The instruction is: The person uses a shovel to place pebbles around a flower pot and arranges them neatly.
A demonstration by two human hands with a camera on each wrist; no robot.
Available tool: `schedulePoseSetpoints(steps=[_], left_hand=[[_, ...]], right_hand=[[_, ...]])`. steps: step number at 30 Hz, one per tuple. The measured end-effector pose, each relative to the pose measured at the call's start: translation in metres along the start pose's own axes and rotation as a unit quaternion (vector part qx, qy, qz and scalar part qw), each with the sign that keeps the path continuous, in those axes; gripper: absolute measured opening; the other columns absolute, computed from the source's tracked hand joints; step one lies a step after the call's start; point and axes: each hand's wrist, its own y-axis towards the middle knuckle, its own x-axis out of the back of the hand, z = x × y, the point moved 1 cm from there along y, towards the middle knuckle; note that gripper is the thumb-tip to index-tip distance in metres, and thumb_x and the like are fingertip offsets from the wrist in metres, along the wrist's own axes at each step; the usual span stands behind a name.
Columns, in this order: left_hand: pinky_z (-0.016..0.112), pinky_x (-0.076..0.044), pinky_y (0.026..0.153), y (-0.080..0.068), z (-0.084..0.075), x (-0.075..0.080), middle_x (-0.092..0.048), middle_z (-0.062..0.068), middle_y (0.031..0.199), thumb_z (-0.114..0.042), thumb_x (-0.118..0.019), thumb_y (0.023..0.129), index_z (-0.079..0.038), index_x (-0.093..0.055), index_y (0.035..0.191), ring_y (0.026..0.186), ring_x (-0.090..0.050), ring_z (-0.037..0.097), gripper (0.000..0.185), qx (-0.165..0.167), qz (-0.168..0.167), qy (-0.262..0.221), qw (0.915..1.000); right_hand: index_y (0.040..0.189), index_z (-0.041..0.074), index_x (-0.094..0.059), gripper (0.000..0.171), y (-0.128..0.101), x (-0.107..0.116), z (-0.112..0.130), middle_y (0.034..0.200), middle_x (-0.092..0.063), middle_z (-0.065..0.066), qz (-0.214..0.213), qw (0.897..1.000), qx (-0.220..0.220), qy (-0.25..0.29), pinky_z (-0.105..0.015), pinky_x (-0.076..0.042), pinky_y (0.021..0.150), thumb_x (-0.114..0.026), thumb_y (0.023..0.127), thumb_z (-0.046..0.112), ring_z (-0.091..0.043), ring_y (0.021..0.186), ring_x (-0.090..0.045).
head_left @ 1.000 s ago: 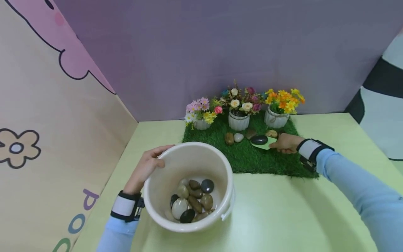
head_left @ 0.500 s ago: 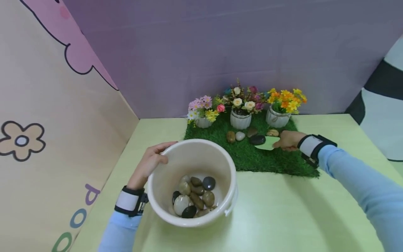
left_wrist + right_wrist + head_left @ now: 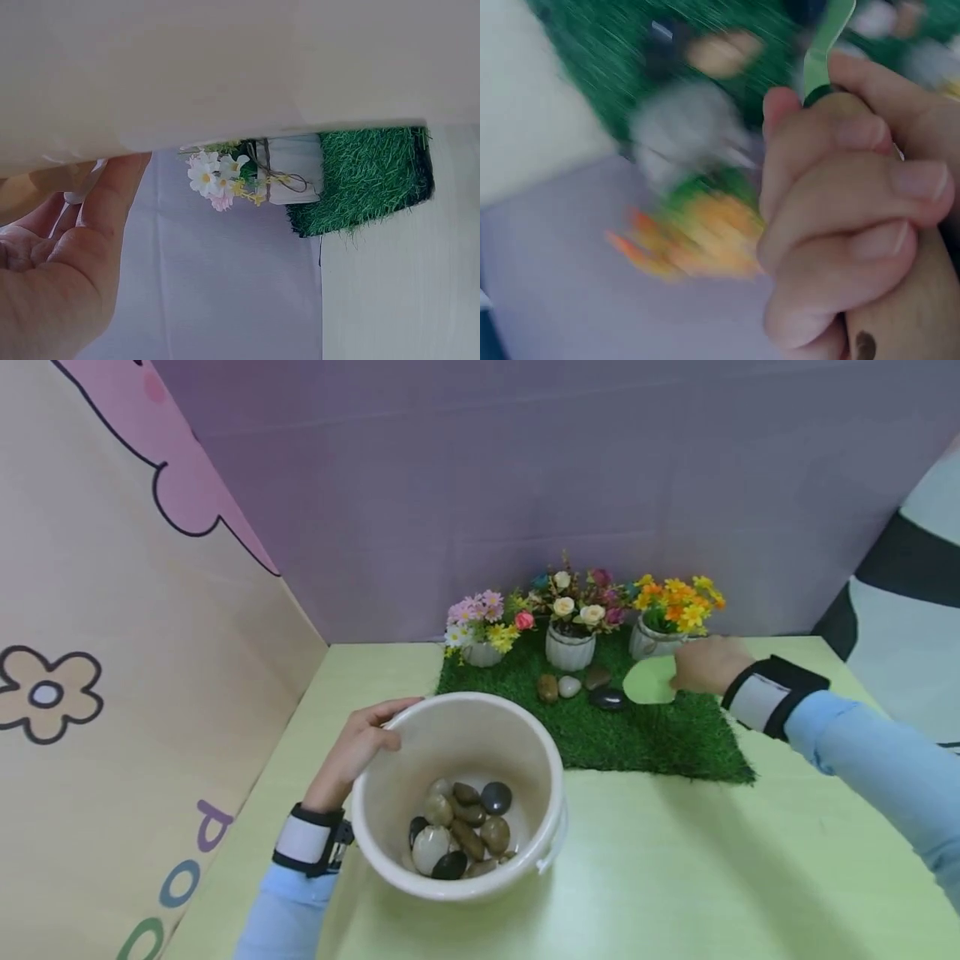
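My left hand [image 3: 356, 752] grips the rim of a cream plastic bucket [image 3: 453, 727], thumb over the edge. The bucket leans towards me, with several smooth stones [image 3: 468, 837] inside. Its wall [image 3: 240, 67] fills the top of the left wrist view. My right hand [image 3: 711, 666] holds a small trowel with a light green blade [image 3: 649, 680], fingers curled round its wooden handle [image 3: 907, 300]. The blade hangs just right of a shiny black stone [image 3: 607, 699] on the artificial grass mat [image 3: 637, 743] and carries nothing that I can see. The right wrist view is blurred.
Beside the black stone lie a brown stone [image 3: 547, 688], a whitish stone [image 3: 569, 687] and a darker brown stone [image 3: 597, 677]. Behind them stand white flowerpots [image 3: 570, 650] with artificial flowers, close to the purple backdrop [image 3: 480, 527]. Everything stands on a pale green table [image 3: 660, 860].
The trowel has come away from the black stone, rising and moving right, its blade turning. The black stone stays on the grass. My left hand and the bucket hold nearly still.
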Motion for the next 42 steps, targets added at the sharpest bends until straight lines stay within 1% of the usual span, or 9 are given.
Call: schedulePoseSetpoints(steps=[6,9,13,15,21,24,30,33,42], left_hand=[[0.035,-0.053,0.07,-0.004,0.0,0.003,-0.058,0.014,0.119,0.005,-0.047,0.068,-0.014,-0.056,0.126,0.091,-0.06,0.022,0.062,0.005,-0.008,0.002,1.0],[0.036,-0.053,0.07,-0.003,0.001,0.003,-0.058,0.013,0.12,0.005,-0.047,0.068,-0.015,-0.056,0.126,0.092,-0.06,0.023,0.062,0.006,-0.006,-0.001,1.0],[0.036,-0.053,0.069,0.0,0.001,0.001,-0.058,0.013,0.12,0.005,-0.047,0.069,-0.015,-0.057,0.125,0.09,-0.06,0.023,0.061,0.008,-0.007,-0.001,0.9999],[0.036,-0.053,0.069,0.002,0.001,0.0,-0.059,0.012,0.119,0.004,-0.047,0.069,-0.016,-0.057,0.125,0.089,-0.06,0.023,0.061,0.008,-0.007,0.002,0.9999],[0.032,-0.051,0.071,0.007,-0.001,-0.005,-0.06,0.01,0.119,0.002,-0.048,0.068,-0.017,-0.058,0.124,0.092,-0.059,0.021,0.06,0.003,-0.009,0.01,0.9999],[0.031,-0.051,0.072,0.01,0.0,-0.006,-0.06,0.011,0.119,0.003,-0.048,0.067,-0.015,-0.058,0.124,0.093,-0.059,0.021,0.06,-0.001,-0.01,0.01,0.9999],[0.03,-0.051,0.073,0.009,0.003,-0.009,-0.06,0.012,0.119,0.007,-0.047,0.066,-0.011,-0.058,0.123,0.091,-0.059,0.02,0.061,-0.005,-0.01,0.002,0.9999],[0.03,-0.051,0.073,0.007,0.003,-0.009,-0.06,0.012,0.119,0.006,-0.047,0.065,-0.012,-0.058,0.124,0.092,-0.059,0.02,0.062,0.0,-0.01,0.003,0.9999],[0.032,-0.052,0.072,0.007,0.001,-0.006,-0.06,0.009,0.119,0.003,-0.048,0.066,-0.016,-0.057,0.125,0.092,-0.059,0.02,0.062,0.002,-0.012,0.004,0.9999]], right_hand=[[0.054,0.014,-0.044,0.042,-0.044,0.064,0.07,0.048,-0.026,0.004,-0.163,0.983,0.083,-0.025,-0.023,-0.018,0.04,-0.057,0.087,0.038,-0.009,0.042,-0.025],[0.059,0.017,-0.049,0.037,-0.064,0.085,0.121,0.049,-0.034,0.005,-0.157,0.977,0.143,-0.031,-0.021,-0.019,0.038,-0.056,0.086,0.041,-0.008,0.042,-0.029],[0.066,0.017,-0.055,0.03,-0.073,0.087,0.18,0.056,-0.048,0.005,-0.124,0.959,0.24,-0.085,-0.019,-0.029,0.038,-0.058,0.085,0.041,-0.008,0.046,-0.037],[0.071,0.016,-0.058,0.024,-0.07,0.078,0.202,0.063,-0.053,0.004,-0.133,0.937,0.283,-0.159,-0.02,-0.034,0.041,-0.058,0.085,0.036,-0.009,0.05,-0.04],[0.078,0.022,-0.065,0.015,-0.045,0.036,0.239,0.074,-0.064,0.006,-0.193,0.838,0.347,-0.375,-0.025,-0.046,0.05,-0.054,0.087,0.02,-0.01,0.064,-0.057],[0.076,0.025,-0.066,0.018,-0.034,0.014,0.249,0.073,-0.063,0.009,-0.205,0.812,0.33,-0.436,-0.026,-0.041,0.042,-0.053,0.087,0.019,-0.009,0.061,-0.056],[0.067,0.013,-0.049,0.023,-0.021,-0.011,0.26,0.06,-0.037,-0.002,-0.195,0.786,0.267,-0.522,-0.031,-0.016,0.031,-0.045,0.09,0.01,-0.016,0.041,-0.022],[0.068,0.012,-0.049,0.025,-0.018,-0.015,0.261,0.059,-0.035,-0.004,-0.196,0.776,0.262,-0.54,-0.032,-0.016,0.03,-0.042,0.092,0.01,-0.017,0.037,-0.02],[0.07,0.02,-0.059,0.021,-0.001,-0.019,0.273,0.067,-0.053,0.007,-0.165,0.782,0.295,-0.523,-0.035,-0.02,0.028,-0.05,0.087,0.014,-0.018,0.042,-0.035]])
